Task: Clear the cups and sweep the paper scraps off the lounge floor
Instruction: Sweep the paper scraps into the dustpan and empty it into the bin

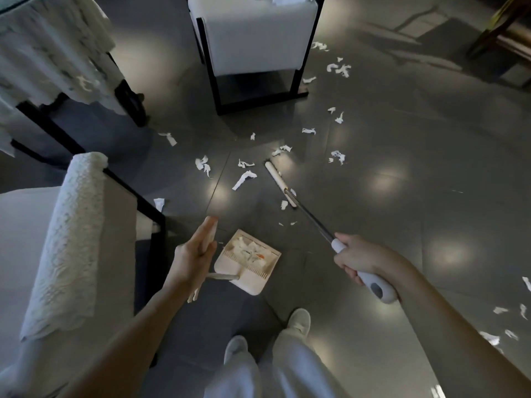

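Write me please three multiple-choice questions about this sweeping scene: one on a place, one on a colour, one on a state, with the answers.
1. The dustpan stands: A. between the left hand and the right hand; B. right of both hands; C. left of both hands.
2. The paper scraps on the floor are: A. red; B. black; C. white.
3. The dustpan: A. is empty; B. holds scraps; C. lies upside down.
Answers: 1 A, it sits on the floor between them; 2 C, all loose scraps look white; 3 B, paper lies inside it.
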Motion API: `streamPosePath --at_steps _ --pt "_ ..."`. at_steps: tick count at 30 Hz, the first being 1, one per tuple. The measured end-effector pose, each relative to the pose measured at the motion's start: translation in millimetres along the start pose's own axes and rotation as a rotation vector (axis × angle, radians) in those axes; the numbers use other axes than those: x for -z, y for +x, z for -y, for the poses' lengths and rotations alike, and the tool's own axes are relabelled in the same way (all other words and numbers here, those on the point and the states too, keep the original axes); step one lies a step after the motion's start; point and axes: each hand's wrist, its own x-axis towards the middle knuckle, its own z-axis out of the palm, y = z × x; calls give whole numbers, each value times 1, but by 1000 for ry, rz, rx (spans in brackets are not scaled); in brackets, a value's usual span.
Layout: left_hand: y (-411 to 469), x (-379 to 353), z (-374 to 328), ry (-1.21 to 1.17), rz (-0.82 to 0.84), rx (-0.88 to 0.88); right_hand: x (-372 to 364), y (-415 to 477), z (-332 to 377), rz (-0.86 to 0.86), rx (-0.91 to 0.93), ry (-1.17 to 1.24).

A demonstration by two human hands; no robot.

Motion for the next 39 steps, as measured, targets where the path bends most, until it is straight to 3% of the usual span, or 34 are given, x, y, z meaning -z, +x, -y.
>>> streamPosePath --at_steps 5,12,18,27,31,36,39 --pt "25 -24 -20 64 2 0 -1 29 -6 36 -15 -187" --pt "31 -12 -26 106 9 -44 -59 10 -13 269 -57 -332" --pt "3 5 -10 23 -6 -20 -78 -30 -28 288 -103 -74" --pt "-93 63 59 -18 -75 5 -101 -69 -15 273 -21 11" --pt "-119 80 81 -42 -188 57 -124 -55 -2 238 -16 28" --pt "-106 96 88 -41 -223 111 -178 -30 18 232 100 -350" --pt "-85 103 81 -8 -230 120 -201 -21 18 225 67 -553"
